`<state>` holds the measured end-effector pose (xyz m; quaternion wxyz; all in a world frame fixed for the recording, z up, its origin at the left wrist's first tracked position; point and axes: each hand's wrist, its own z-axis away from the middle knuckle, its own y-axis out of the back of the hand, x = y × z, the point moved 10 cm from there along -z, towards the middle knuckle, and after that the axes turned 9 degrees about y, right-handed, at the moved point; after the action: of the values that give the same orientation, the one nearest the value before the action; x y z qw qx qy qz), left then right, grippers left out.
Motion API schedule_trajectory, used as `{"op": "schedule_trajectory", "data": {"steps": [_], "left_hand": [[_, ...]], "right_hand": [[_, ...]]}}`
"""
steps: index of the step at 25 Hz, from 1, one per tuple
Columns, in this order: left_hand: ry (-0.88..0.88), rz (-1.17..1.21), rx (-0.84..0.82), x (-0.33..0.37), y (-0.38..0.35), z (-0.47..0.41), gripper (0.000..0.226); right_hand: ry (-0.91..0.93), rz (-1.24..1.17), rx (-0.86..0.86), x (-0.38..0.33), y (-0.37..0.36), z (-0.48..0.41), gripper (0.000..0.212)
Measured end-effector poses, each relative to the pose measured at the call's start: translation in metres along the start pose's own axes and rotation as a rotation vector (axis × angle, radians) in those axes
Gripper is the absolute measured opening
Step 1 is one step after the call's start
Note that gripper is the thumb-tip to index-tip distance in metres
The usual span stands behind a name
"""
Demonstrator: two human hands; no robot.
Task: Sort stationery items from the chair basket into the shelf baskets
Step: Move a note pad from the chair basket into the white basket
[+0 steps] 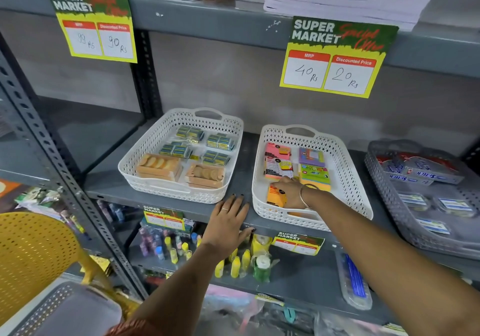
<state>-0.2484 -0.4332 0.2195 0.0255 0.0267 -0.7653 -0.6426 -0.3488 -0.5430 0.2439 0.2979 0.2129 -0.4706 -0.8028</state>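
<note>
Orange pack (277, 195) half under right hand (289, 191)

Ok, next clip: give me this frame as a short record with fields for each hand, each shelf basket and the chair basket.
left hand: flat on the shelf edge, holding nothing
right hand: inside the middle white basket, fingers on an orange sticky-note pack
left white basket: small green-blue packs at the back, two tan boxes in front
middle white basket contents: pink, purple, green and orange note packs
grey basket: far right on the same shelf, blue-white boxes and small labelled packs
chair basket: grey, on the yellow chair, contents not visible
</note>
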Motion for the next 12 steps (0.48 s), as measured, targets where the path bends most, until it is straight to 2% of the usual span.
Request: {"op": "schedule_trajectory", "data": {"steps": [8, 10, 12], "left_hand": [[0.001, -0.012, -0.016, 0.001, 0.001, 0.002, 0.063], [-0.007, -0.001, -0.002, -0.001, 0.0, 0.002, 0.064], [-0.036, -0.023, 0.013, -0.007, -0.002, 0.013, 0.068]], "right_hand": [[0.026, 0.027, 0.01, -0.008, 0.006, 0.001, 0.074], [0.045, -0.088, 0.138, -0.016, 0.025, 0.004, 0.07], [0.1, -0.242, 0.41, -0.033, 0.064, 0.009, 0.049]]}}
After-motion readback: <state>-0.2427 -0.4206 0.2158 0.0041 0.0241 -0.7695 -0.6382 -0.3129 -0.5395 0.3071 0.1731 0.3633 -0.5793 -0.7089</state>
